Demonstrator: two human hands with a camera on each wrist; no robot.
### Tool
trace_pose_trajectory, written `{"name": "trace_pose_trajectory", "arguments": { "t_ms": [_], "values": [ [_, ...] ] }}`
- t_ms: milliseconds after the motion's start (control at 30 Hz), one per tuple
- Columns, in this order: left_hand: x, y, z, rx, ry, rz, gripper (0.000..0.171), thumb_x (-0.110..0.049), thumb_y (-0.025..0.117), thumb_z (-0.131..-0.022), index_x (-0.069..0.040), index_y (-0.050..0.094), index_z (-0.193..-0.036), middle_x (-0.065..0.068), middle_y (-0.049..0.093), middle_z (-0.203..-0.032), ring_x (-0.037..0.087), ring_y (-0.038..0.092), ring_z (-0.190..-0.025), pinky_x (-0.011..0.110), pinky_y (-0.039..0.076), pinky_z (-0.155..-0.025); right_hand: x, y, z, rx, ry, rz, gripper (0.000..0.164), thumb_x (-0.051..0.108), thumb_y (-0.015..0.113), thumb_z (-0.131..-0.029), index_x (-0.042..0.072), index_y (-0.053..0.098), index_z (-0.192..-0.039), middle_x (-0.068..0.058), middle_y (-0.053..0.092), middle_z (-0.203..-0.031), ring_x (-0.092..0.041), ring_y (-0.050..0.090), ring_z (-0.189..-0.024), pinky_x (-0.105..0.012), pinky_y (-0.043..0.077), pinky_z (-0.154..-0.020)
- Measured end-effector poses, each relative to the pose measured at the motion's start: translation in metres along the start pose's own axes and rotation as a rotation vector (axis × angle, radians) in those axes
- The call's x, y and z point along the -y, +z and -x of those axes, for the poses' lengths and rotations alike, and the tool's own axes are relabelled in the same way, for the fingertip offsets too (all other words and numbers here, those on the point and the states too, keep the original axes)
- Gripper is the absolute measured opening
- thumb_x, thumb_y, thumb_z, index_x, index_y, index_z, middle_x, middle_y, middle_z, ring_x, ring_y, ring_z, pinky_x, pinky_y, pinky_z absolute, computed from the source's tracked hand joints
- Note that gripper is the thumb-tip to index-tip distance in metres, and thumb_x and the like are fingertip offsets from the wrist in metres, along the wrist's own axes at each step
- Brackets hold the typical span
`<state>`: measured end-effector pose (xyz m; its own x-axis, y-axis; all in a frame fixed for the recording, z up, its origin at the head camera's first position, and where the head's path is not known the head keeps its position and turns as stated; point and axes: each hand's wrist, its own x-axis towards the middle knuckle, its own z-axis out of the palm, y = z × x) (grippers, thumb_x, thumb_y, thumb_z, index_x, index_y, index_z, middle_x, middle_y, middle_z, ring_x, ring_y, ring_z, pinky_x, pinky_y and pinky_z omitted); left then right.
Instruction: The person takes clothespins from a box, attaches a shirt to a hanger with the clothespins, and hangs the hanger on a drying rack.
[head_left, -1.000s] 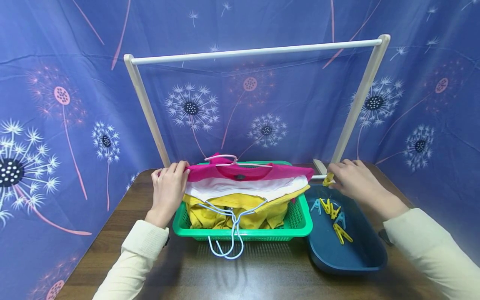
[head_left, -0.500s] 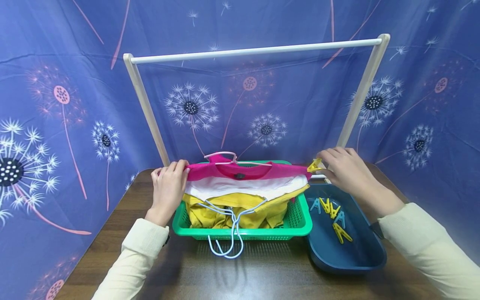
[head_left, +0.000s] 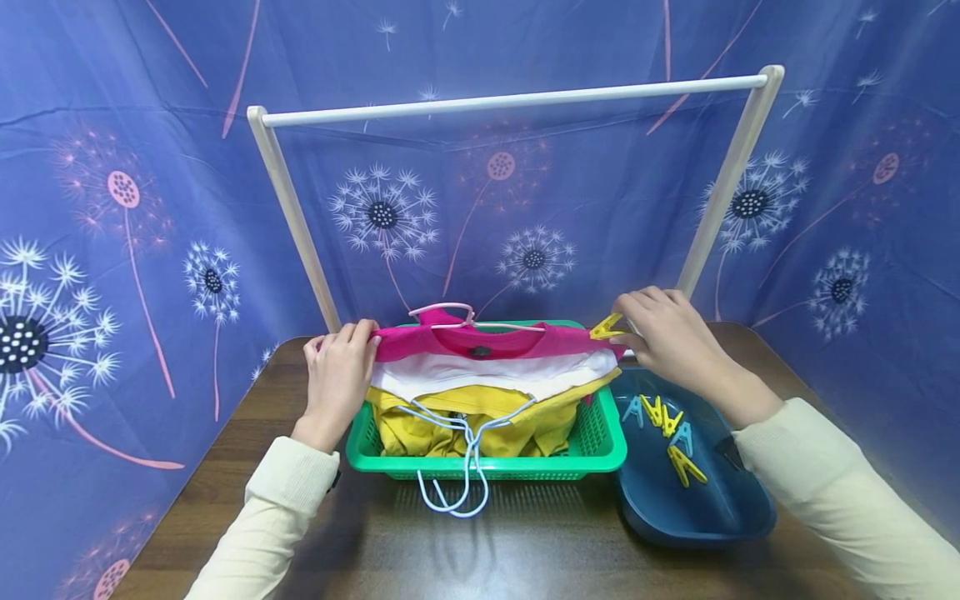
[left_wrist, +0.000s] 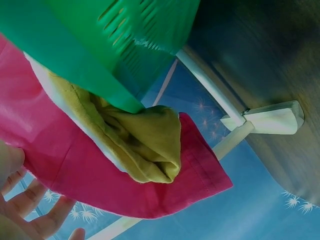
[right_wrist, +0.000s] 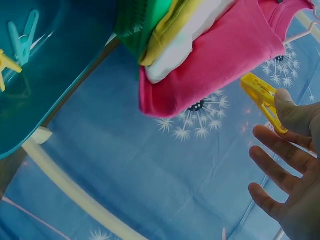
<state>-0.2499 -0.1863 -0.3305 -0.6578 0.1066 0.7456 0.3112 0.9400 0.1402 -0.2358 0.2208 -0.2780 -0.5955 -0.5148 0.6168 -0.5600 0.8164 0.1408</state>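
Note:
A pink shirt [head_left: 510, 343] with a pale pink hanger [head_left: 510, 326] in its neck lies across the far part of a green basket [head_left: 615, 450]. My left hand [head_left: 341, 375] pinches its left shoulder; in the left wrist view the thumb [left_wrist: 11, 159] lies over the cloth's edge. Between thumb and forefinger, my right hand [head_left: 667, 333] pinches a yellow clothespin [right_wrist: 262, 97]. The clothespin's nose is right at the shirt's right shoulder edge, and the other right-hand fingers are spread. White cloth [head_left: 487, 371] and yellow cloth [head_left: 465, 425] lie below the shirt.
Blue hangers [head_left: 472, 467] hook over the basket's near rim. A dark blue tub [head_left: 697, 525] at the right holds several yellow and blue clothespins [head_left: 686, 465]. Behind stands a wooden rack with a white rail [head_left: 517, 102], before a blue dandelion-print curtain [head_left: 450, 42].
My right hand has moved left with the yellow clothespin, from above the tub's far end to the shirt's right shoulder. The left hand keeps its place.

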Motion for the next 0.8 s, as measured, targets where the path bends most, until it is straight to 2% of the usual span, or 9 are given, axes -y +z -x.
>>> {"name": "trace_pose_trajectory", "arguments": {
  "t_ms": [267,500,800],
  "values": [
    [0.0,0.0,-0.001,-0.003,0.0,0.009,0.01,-0.021,0.055,-0.091,-0.013,0.057,-0.098,0.008,0.062,-0.086,0.035,0.06,-0.078,0.053,0.031,-0.086,0.005,0.006,-0.007,-0.006,-0.012,-0.033,0.023,-0.002,0.067,-0.071,0.008,0.053,-0.087,-0.007,0.063,-0.088,-0.027,0.055,-0.09,-0.048,0.039,-0.081],
    [0.0,0.002,0.0,-0.001,-0.003,0.007,0.01,-0.021,0.054,-0.091,-0.013,0.057,-0.098,0.008,0.063,-0.087,0.035,0.06,-0.078,0.053,0.032,-0.086,0.009,0.013,-0.013,-0.004,-0.019,-0.054,0.024,0.004,0.07,-0.073,0.01,0.051,-0.085,-0.005,0.064,-0.086,-0.027,0.055,-0.092,-0.048,0.039,-0.081],
    [0.0,0.001,0.0,0.005,-0.004,0.009,0.011,-0.02,0.054,-0.092,-0.013,0.057,-0.099,0.009,0.063,-0.088,0.035,0.06,-0.079,0.053,0.032,-0.085,0.01,0.02,-0.018,-0.025,-0.037,-0.074,0.025,0.003,0.071,-0.072,0.009,0.049,-0.082,-0.006,0.063,-0.082,-0.027,0.055,-0.092,-0.049,0.04,-0.081]
  ]
}}
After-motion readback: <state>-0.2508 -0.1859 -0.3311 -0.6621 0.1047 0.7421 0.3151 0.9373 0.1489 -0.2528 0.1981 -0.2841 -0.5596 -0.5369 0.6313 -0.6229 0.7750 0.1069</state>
